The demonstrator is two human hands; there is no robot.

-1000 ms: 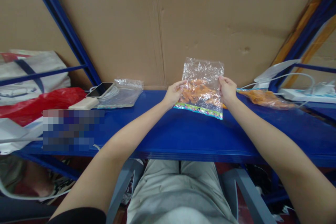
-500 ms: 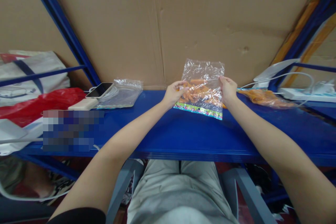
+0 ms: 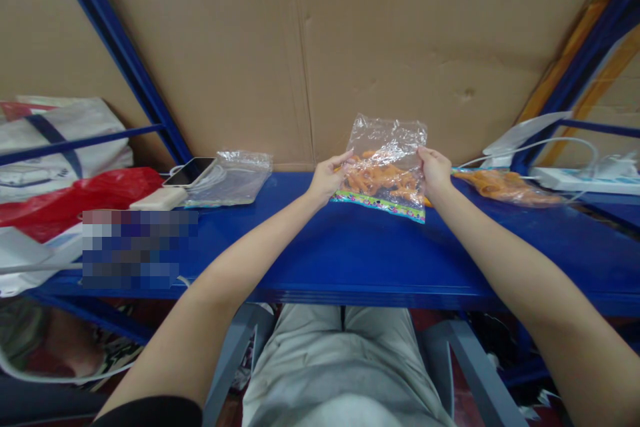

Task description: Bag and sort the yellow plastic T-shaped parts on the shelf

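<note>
Between my two hands is a clear plastic bag (image 3: 385,177) with orange pieces inside and a colourful printed strip along its lower edge. My left hand (image 3: 330,177) pinches the bag's left side, thumb on top. On the opposite side, my right hand (image 3: 434,170) grips the right edge with its fingers closed. The bag is held up over the back part of the blue table, its top in front of the cardboard wall. What exactly the orange pieces are, I cannot make out through the shiny film.
Right of my hands lies another bag of orange pieces (image 3: 507,187), near a white power strip (image 3: 590,180). Flat clear bags (image 3: 230,180), a phone (image 3: 191,172), a white block (image 3: 159,199) and a red plastic bag (image 3: 100,193) lie left on the blue table (image 3: 360,267).
The orange pieces have shifted and spread inside the bag. Its printed lower edge has risen slightly; both hands keep their hold in nearly the same place.
</note>
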